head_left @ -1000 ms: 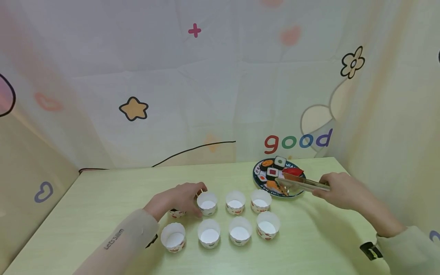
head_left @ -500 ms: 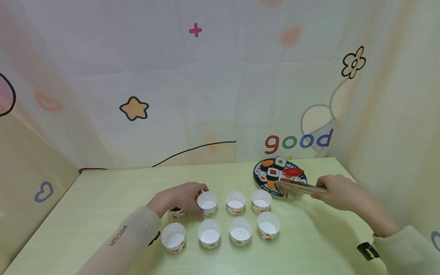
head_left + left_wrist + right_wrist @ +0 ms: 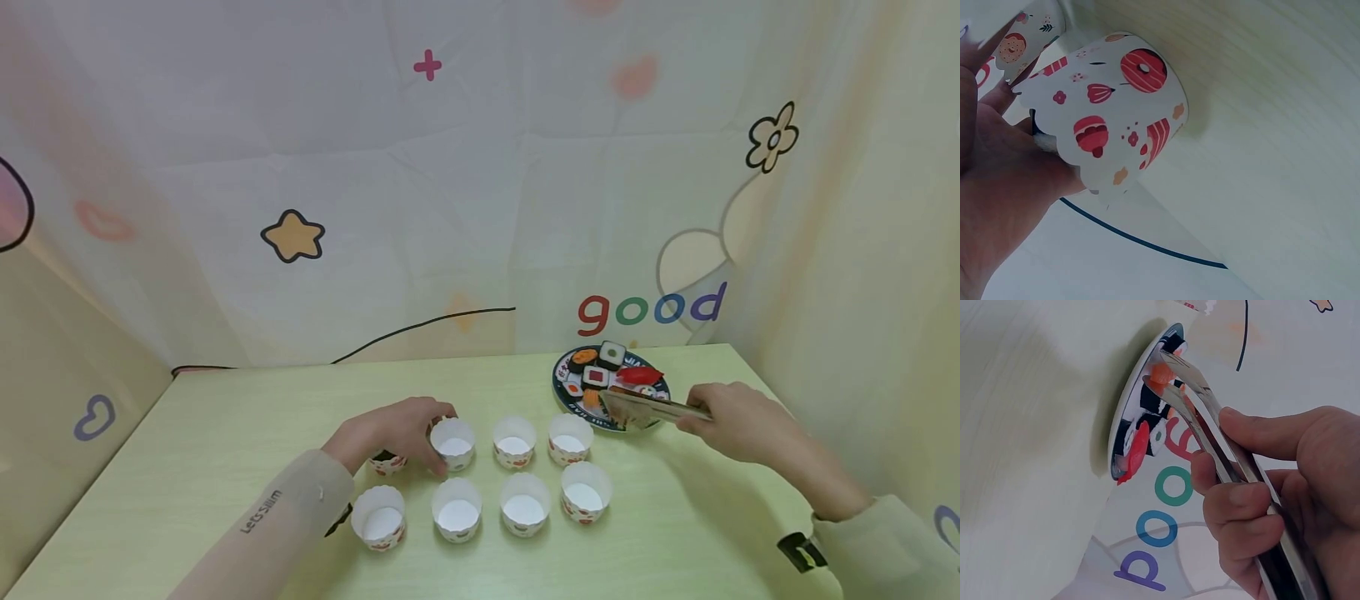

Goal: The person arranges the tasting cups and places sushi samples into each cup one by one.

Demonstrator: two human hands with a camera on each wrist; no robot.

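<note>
My right hand [image 3: 742,421] grips metal tongs [image 3: 660,407] over the right part of a dark-rimmed plate [image 3: 559,395] of sushi pieces. In the right wrist view, the tips of the tongs sit on either side of an orange sushi piece [image 3: 1161,373]; a red piece [image 3: 1137,447] lies farther along the plate. With thumb in front and fingers behind, my left hand [image 3: 401,429] holds the second paper cup [image 3: 453,450] of the back row by its side. Partly covered by that hand, the back-left cup [image 3: 387,465] has something dark inside; its printed wall [image 3: 1110,106] fills the left wrist view.
Several white paper cups stand in two rows, among them the front-left cup [image 3: 378,518], the front-right cup [image 3: 585,493] and the back-right cup [image 3: 569,439]. A printed cloth [image 3: 465,183] hangs behind the pale green table [image 3: 247,417] and along its sides.
The tongs have closed and moved slightly down and left over the plate, now at the orange piece. The left hand stays at the same cup.
</note>
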